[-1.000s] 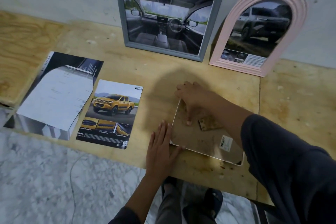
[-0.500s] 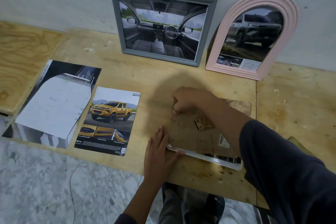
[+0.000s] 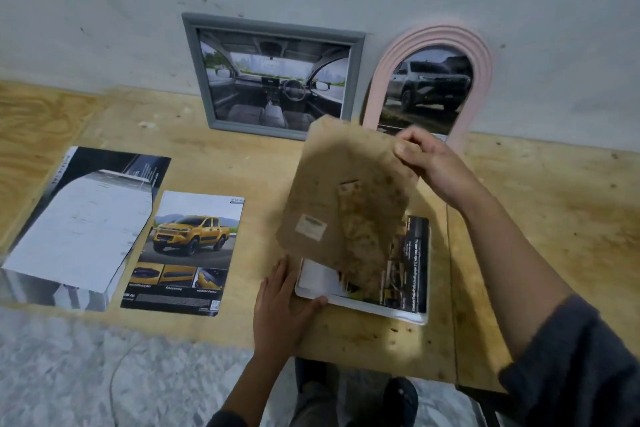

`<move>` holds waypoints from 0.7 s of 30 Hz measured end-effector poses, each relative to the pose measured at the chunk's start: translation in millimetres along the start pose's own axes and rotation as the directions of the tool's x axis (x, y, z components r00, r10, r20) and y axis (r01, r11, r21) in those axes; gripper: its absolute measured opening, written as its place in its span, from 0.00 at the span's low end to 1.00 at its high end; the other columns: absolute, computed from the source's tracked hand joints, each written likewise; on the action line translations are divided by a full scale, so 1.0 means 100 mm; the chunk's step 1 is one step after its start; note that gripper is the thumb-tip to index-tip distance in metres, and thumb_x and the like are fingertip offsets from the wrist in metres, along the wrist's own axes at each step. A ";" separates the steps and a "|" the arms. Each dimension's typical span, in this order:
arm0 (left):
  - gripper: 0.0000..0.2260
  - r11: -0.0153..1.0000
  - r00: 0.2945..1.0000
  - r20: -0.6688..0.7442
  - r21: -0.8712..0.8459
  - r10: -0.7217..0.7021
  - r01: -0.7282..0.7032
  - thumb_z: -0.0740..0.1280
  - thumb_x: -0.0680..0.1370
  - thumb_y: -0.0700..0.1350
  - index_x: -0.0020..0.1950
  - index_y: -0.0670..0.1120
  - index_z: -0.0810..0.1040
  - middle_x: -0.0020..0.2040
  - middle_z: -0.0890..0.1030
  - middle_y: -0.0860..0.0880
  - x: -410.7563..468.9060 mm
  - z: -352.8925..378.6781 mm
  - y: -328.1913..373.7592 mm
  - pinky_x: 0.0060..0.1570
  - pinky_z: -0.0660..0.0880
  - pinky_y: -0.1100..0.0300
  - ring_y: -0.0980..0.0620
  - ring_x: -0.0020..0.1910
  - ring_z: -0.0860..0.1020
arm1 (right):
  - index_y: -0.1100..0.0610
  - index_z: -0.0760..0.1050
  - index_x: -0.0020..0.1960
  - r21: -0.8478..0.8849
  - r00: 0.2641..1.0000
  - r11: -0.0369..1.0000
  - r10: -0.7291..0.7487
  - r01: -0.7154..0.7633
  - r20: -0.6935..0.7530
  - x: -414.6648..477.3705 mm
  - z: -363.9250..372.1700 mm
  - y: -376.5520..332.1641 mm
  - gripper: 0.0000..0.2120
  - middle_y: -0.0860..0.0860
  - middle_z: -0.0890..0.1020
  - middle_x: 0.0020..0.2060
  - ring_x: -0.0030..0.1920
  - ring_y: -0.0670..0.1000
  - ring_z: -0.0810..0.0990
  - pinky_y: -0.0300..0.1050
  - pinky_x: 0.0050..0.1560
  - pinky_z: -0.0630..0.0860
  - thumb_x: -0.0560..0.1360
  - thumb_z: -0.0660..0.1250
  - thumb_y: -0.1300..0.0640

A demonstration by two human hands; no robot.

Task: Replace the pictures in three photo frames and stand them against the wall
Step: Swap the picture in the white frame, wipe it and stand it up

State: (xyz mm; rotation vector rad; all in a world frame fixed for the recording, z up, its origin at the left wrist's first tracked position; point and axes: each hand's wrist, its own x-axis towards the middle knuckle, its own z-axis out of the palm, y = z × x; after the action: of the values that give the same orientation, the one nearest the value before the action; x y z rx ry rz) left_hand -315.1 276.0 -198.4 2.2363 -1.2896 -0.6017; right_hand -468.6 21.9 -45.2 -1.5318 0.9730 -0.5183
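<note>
A white photo frame [image 3: 424, 314] lies face down on the wooden table near its front edge, with a dark printed picture [image 3: 408, 263] showing inside it. My right hand [image 3: 424, 158] grips the frame's brown backing board [image 3: 343, 204] by its top right corner and holds it lifted and tilted above the frame. Flat against the frame's near left corner rests my left hand [image 3: 282, 305], its fingers apart. A grey rectangular frame [image 3: 273, 74] with a car interior picture and a pink arched frame [image 3: 433, 83] with a pickup picture lean against the wall behind.
A loose picture of a yellow pickup [image 3: 188, 251] lies flat left of the white frame. Further left sits a dark brochure [image 3: 83, 222] with a white cut-out sheet on top. The table's front edge runs just below my left hand, with marble floor beyond.
My right hand has pulled the backing board up off the face-down frame, uncovering the picture inside. The left hand stayed at the frame's corner.
</note>
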 end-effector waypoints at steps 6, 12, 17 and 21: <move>0.47 0.995 0.996 0.050 0.072 -0.075 0.071 0.52 0.63 0.77 0.73 0.50 0.63 0.76 0.60 0.52 -0.01 -0.03 0.07 0.71 0.61 0.48 0.47 0.72 0.64 | 0.52 0.70 0.48 0.702 0.721 0.706 0.439 0.092 -0.536 -1.48 -0.65 0.86 0.12 0.47 0.78 0.38 0.32 0.42 0.78 0.35 0.29 0.76 0.77 0.58 0.68; 0.39 0.997 0.999 0.007 0.055 -0.046 0.046 0.64 0.68 0.68 0.74 0.50 0.61 0.76 0.61 0.50 -0.02 0.00 0.07 0.72 0.60 0.47 0.45 0.73 0.62 | 0.59 0.58 0.71 0.788 0.431 0.564 0.665 0.245 -0.610 -1.74 -0.76 1.33 0.27 0.58 0.68 0.66 0.64 0.58 0.72 0.51 0.54 0.80 0.75 0.55 0.74; 0.40 0.998 0.999 0.043 0.066 0.014 -0.017 0.49 0.67 0.75 0.74 0.55 0.60 0.77 0.55 0.53 -0.02 0.04 0.02 0.74 0.51 0.51 0.51 0.76 0.54 | 0.58 0.62 0.71 0.795 0.354 0.595 0.722 0.119 -0.594 -1.37 -0.89 1.29 0.26 0.56 0.72 0.64 0.62 0.55 0.73 0.47 0.58 0.77 0.75 0.57 0.73; 0.40 0.998 0.998 0.060 0.062 0.010 -0.013 0.48 0.67 0.76 0.74 0.55 0.59 0.77 0.53 0.54 -0.02 0.05 -0.02 0.74 0.49 0.51 0.53 0.76 0.52 | 0.65 0.69 0.64 0.677 0.280 0.667 0.745 -0.312 -0.606 -1.31 -0.94 1.28 0.22 0.58 0.74 0.62 0.61 0.58 0.74 0.48 0.61 0.74 0.71 0.67 0.67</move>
State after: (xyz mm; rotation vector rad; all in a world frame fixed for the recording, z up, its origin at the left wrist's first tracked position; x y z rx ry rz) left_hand -317.6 277.3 -203.5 2.2755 -1.3673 -0.6363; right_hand -651.8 77.7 -121.3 -0.3031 1.9298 -0.9442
